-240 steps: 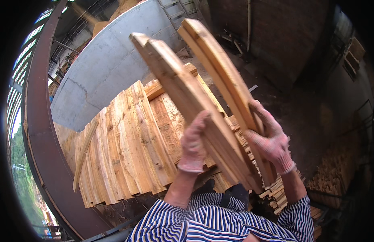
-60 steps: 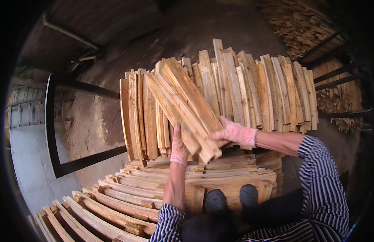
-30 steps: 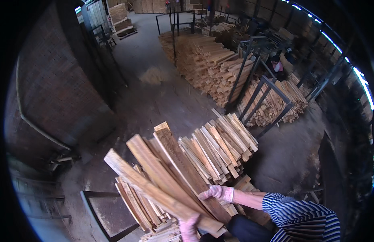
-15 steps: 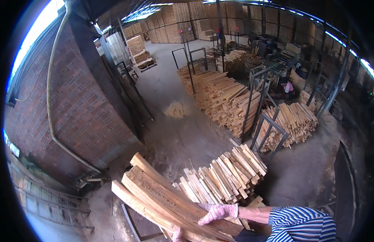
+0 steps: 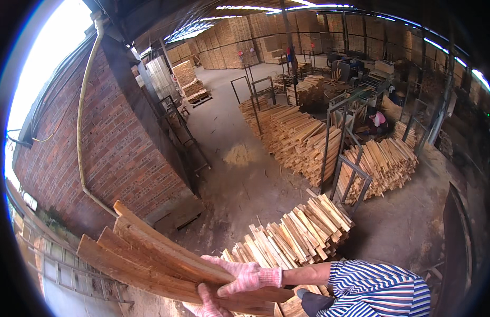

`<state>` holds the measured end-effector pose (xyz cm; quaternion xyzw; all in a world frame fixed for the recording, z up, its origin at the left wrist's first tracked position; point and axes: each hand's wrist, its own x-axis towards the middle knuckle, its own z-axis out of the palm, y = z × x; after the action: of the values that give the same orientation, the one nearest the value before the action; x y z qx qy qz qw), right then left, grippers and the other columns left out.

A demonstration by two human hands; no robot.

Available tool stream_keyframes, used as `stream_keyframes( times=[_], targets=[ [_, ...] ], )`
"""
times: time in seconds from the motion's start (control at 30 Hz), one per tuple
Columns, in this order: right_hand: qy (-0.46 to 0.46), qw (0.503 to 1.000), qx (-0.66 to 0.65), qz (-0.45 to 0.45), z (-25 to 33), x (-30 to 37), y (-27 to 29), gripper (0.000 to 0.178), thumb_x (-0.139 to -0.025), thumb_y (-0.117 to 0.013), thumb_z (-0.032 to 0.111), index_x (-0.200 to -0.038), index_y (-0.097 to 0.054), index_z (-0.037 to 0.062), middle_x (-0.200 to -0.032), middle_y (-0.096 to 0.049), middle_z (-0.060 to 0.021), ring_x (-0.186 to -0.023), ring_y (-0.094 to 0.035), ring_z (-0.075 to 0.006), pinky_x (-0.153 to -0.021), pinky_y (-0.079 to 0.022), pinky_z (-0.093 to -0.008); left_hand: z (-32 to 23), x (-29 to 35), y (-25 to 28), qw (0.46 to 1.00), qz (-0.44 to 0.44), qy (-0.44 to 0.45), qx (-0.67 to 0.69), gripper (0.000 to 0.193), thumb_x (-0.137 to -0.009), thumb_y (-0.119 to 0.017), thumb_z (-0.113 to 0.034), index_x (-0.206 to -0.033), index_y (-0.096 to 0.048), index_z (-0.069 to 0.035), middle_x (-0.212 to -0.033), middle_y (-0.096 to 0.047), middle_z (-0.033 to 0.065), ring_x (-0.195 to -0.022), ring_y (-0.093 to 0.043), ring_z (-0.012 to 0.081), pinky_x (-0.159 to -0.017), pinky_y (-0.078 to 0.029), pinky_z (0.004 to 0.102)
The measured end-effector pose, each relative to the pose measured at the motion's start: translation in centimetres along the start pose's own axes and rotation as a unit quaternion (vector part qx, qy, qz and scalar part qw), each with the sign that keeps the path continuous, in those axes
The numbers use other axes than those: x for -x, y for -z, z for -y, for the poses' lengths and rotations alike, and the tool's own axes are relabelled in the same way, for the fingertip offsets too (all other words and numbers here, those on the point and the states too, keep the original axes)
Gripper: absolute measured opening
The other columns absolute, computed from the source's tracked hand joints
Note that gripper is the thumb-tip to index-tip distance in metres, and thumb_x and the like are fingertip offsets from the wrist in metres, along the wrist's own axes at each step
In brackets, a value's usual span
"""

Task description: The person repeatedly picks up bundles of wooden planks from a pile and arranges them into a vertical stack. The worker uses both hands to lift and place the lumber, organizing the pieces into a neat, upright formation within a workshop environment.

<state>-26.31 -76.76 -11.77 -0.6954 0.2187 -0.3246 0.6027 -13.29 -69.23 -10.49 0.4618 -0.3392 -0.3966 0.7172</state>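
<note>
Planks (image 5: 165, 259), a handful of rough sawn boards, lie fanned out across the lower left of the view, carried flat between both gloved hands. The right hand (image 5: 245, 277) presses down on top of the bundle near its end, fingers spread and curled over the upper board; the left hand (image 5: 205, 304) comes up from beneath, only partly in view at the bottom edge, palm against the underside. So both hands are closed on the bundle, one above and one below, and the far ends of the boards point out to the left over a brick wall (image 5: 97, 153).

Below and to the right a loose stack of short boards (image 5: 292, 235) sits on the dirt floor (image 5: 245, 185), and farther off stand longer piles (image 5: 295, 137) held by metal frames (image 5: 340, 137). Another person in a pink top (image 5: 377, 117) is crouched among those piles, well apart from the carrier.

Judging from the hold, the step in hand is carrying the bundle, not yet setting it down. Whatever move comes next calls for keeping the boards squeezed together, since they are splayed rather than squared and the outer ones could slide free; it also calls for watching the long ends, which hang out beyond the hands, near the wall.
</note>
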Motion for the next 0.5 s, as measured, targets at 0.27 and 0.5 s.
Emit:
stream_keyframes(
  times=[0.27,0.5],
  targets=[
    [0.046,0.998,-0.034,-0.017,8.8,0.1,-5.6,0.100,-0.081,-0.083,0.020,-0.160,-0.022,0.0165,-0.143,-0.056,-0.0117,-0.132,-0.051,-0.0179,-0.109,-0.042,-0.0328,-9.0,6.0,4.6,0.985,-0.149,-0.064,-0.062,0.080,-0.092,-0.073,-0.029,-0.153,-0.027,-0.007,-0.147,-0.043,0.0169,-0.132,-0.048,0.0300,-0.111,-0.041,0.0443],
    [0.056,0.997,-0.030,0.054,13.4,0.4,-8.9,0.100,-0.082,-0.078,0.024,-0.161,-0.018,0.0125,-0.151,-0.046,-0.0158,-0.139,-0.044,-0.0245,-0.115,-0.036,-0.0349,-13.4,8.4,7.5,0.987,-0.061,-0.148,0.004,0.091,-0.085,-0.076,-0.046,-0.151,-0.028,-0.006,-0.139,-0.046,0.0190,-0.127,-0.050,0.0318,-0.109,-0.042,0.0455]
  ],
)
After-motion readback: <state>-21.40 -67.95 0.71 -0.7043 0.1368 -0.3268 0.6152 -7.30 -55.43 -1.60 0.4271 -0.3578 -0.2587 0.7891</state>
